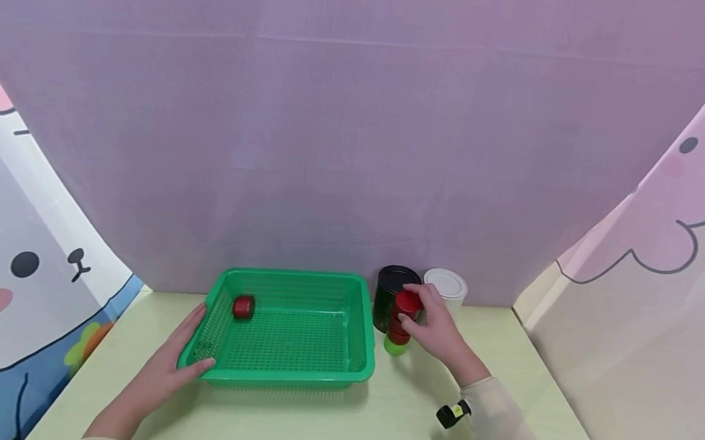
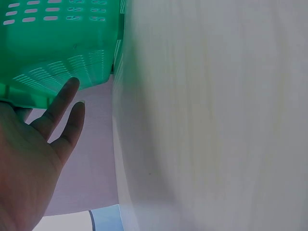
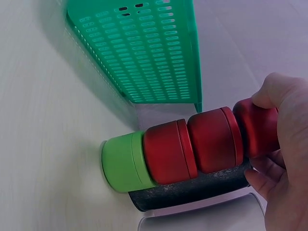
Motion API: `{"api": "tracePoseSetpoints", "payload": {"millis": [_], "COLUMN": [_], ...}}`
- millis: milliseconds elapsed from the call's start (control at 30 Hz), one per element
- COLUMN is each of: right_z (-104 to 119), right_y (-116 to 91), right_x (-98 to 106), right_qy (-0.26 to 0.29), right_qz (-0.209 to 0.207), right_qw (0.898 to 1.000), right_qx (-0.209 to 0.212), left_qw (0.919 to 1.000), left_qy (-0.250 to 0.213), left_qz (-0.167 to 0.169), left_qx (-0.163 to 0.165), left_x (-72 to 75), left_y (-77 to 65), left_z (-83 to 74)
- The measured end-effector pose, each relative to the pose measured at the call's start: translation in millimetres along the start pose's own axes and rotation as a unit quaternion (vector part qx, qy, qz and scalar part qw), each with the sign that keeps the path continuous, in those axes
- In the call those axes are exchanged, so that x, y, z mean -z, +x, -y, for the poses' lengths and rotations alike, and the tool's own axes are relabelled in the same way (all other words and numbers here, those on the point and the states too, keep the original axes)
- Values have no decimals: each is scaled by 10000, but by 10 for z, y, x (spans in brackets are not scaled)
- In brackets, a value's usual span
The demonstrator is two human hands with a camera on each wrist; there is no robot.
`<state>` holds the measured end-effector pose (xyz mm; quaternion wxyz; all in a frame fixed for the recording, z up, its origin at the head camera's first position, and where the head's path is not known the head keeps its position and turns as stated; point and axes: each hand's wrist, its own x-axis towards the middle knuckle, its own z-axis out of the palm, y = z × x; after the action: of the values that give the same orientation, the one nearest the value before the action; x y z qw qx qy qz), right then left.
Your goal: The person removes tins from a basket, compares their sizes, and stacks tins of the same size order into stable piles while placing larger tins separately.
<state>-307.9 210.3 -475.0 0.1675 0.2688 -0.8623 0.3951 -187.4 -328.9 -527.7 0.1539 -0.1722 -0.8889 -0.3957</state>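
My right hand (image 1: 437,328) pinches the top red canister (image 3: 257,127) of a small upright stack between thumb and fingers. Below it come two more red canisters (image 3: 214,139), with a lime-green canister (image 3: 122,161) at the bottom on the table. My left hand (image 1: 160,373) is at the left end of a green plastic basket (image 1: 286,378), thumb on the front corner rim, fingers stretched along the outer wall. In the left wrist view two straight fingers (image 2: 65,103) spread beside the basket's slotted side. One red canister (image 1: 244,306) lies on its side inside the basket.
Behind the stack stand a black can (image 1: 386,301) and, to its right, a white-lidded can (image 1: 446,283). A purple cloth (image 1: 345,144) hangs behind the pale table (image 1: 313,428). Cartoon-printed cloths border both sides. A small black device (image 1: 453,414) sits at my right wrist.
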Motion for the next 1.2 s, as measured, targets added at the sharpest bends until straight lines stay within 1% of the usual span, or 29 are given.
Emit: {"api": "tracePoseSetpoints", "payload": {"millis": [167, 367, 633, 967, 1200], "right_z": [-9, -39, -66, -131, -113], "right_y": [-22, -39, -49, -81, -72], "right_x": [-13, -28, -32, -58, -55], "right_qy": [-7, 3, 123, 169, 203], "right_qz": [-38, -37, -85, -199, -250], "right_qw": [10000, 10000, 9999, 9996, 9995], "right_qx": [6, -87, -41, -108, -30], "left_qw": [10000, 10000, 10000, 10000, 9999], "left_qy": [19, -3, -2, 3, -18], "left_qz": [0, 3, -20, 13, 40], "left_qx": [-31, 30, 1, 76, 148], "left_x": [-1, 4, 0, 7, 11], "left_y": [-2, 1, -4, -6, -9], "left_z": [-2, 4, -25, -31, -32]}}
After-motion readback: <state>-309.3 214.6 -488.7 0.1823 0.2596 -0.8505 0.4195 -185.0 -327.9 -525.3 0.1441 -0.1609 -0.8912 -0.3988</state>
